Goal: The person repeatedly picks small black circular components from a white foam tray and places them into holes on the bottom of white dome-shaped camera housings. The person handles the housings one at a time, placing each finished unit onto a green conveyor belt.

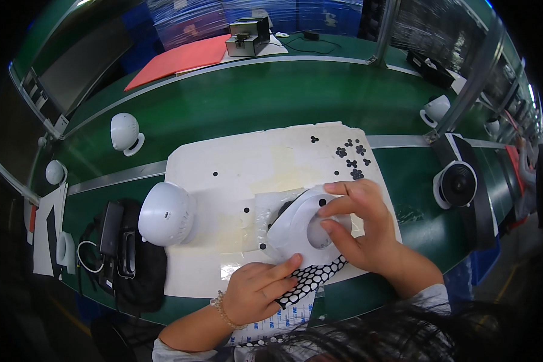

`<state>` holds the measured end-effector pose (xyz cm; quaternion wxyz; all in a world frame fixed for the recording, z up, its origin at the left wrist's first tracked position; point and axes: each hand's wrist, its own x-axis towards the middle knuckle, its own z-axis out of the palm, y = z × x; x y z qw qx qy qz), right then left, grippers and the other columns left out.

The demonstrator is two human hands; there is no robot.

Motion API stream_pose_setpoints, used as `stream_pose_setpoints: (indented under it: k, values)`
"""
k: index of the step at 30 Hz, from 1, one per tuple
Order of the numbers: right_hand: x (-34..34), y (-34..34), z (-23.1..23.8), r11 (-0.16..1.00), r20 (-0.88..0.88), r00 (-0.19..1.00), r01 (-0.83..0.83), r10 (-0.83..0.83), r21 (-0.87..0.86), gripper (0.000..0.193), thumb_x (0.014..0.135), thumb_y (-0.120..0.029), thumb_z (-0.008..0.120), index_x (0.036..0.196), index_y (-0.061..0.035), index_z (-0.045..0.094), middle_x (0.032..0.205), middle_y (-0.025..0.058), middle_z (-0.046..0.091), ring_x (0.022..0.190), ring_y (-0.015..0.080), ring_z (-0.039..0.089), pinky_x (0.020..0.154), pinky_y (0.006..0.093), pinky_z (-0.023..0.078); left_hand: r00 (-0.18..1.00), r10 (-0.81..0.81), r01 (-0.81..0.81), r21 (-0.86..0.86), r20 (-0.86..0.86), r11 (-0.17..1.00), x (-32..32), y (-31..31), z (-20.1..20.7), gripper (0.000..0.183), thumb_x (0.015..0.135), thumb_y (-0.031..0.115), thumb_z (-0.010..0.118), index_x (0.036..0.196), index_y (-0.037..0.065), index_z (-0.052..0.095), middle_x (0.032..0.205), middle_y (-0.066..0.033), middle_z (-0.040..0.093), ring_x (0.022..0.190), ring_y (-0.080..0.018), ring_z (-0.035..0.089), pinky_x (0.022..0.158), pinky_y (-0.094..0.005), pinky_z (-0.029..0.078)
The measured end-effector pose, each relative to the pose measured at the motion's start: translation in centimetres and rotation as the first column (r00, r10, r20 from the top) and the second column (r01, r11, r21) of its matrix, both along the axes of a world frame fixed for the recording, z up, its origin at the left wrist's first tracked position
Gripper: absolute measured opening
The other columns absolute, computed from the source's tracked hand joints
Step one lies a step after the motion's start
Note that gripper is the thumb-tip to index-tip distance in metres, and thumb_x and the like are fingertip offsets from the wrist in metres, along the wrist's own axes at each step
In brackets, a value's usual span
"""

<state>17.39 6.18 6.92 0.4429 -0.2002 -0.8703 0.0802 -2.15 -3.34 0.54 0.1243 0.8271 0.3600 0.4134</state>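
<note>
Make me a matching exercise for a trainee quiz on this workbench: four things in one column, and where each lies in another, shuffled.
Things:
1. white ring part
2. white dome
3. red sheet
4. perforated black strip

Places:
A. far side of the green table, beside a grey box
B. under the left hand, at the near edge of the white mat
C. under the right hand
D. left edge of the white mat, untouched

Pairs: 1-C, 2-D, 3-A, 4-B
</note>
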Motion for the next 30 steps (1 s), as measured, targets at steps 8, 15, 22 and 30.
stream_pose_setpoints:
  k: [8, 15, 22, 30]
  values:
    - [-1.3, -0.1, -0.9, 0.892, -0.081, 0.982, -0.187, 0.168, -0.411, 0.051, 0.075, 0.003, 0.055, 0.121, -0.0044, 0.035, 0.083, 0.004, 0.059, 0.09, 0.0239, 0.053, 0.087, 0.0389, 0.03, 1.0, 0.002, -0.002, -0.002, -0.001, 1.0, 0.1, 0.0, 0.1, 0.022, 0.058, 0.003, 0.063, 0.08, 0.004, 0.063, 0.119, -0.0077, 0.054, 0.058, -0.016, 0.054, 0.052, -0.0274, 0.045]
    - [-1.3, 0.0, -0.8, 0.899, -0.004, 0.978, -0.192, 0.207, -0.393, 0.052, 0.08, 0.006, 0.051, 0.124, -0.0033, 0.026, 0.082, 0.0058, 0.056, 0.101, 0.0203, 0.05, 0.09, 0.0345, 0.033, 1.0, -0.03, 0.03, 0.009, 0.007, 1.0, 0.0, 0.1, -0.3, 0.026, 0.059, 0.002, 0.066, 0.084, 0.004, 0.061, 0.12, -0.012, 0.052, 0.057, -0.0201, 0.055, 0.051, -0.0295, 0.045]
    - [-1.6, -0.7, -0.8, 0.998, 0.098, 0.995, -0.011, 0.017, -0.06, 0.039, 0.073, -0.002, 0.058, 0.111, -0.0073, 0.048, 0.084, 0.0017, 0.059, 0.098, 0.0218, 0.053, 0.089, 0.0416, 0.031, 1.0, 0.004, -0.004, -0.002, -0.004, 1.0, 0.2, -0.1, -0.2, 0.023, 0.059, 0.001, 0.062, 0.082, 0.004, 0.062, 0.12, -0.0078, 0.053, 0.058, -0.0162, 0.054, 0.053, -0.0273, 0.045]
    - [1.7, -2.6, 0.3, 0.989, 0.25, 0.968, 0.06, -0.026, -0.132, 0.025, 0.071, -0.013, 0.066, 0.095, -0.0113, 0.058, 0.125, 0.0146, 0.045, 0.122, 0.0363, 0.034, 0.099, 0.0472, 0.022, 0.999, 0.025, -0.025, 0.005, -0.046, 1.0, 0.2, -0.3, 0.1, 0.025, 0.057, 0.002, 0.061, 0.082, 0.004, 0.062, 0.121, -0.0089, 0.052, 0.058, -0.0169, 0.053, 0.053, -0.0277, 0.045]
